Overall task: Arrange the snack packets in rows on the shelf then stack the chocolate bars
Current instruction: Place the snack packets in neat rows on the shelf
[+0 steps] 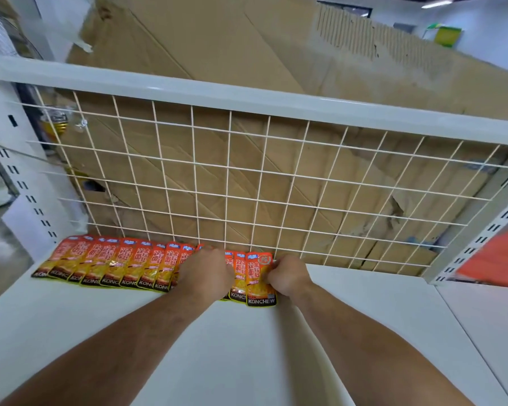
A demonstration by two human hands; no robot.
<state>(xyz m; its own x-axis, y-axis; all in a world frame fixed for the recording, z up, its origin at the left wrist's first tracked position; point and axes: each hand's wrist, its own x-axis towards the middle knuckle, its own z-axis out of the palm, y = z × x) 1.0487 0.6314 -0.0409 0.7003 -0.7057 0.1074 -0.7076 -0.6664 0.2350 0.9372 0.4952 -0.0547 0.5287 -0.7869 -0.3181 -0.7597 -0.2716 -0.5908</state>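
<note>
At the rear of the white metal shelf [364, 317], the overlapping row of orange foil snack packets [115, 265] is pinned under the left hand [206, 271], its grip hidden, while the end packet [257, 276] is pinched by the right hand [288, 276], apparently to be squared up.

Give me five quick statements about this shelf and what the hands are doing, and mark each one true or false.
1. The snack packets lie in an overlapping row along the wire grid. True.
2. The right hand grips the packet at the row's left end. False: it pinches the rightmost packet.
3. Cardboard stands behind the wire grid. True.
4. Chocolate bars are stacked on the shelf. False: none are in view.
5. The left hand hangs clear of the packets. False: it rests on the row.
</note>
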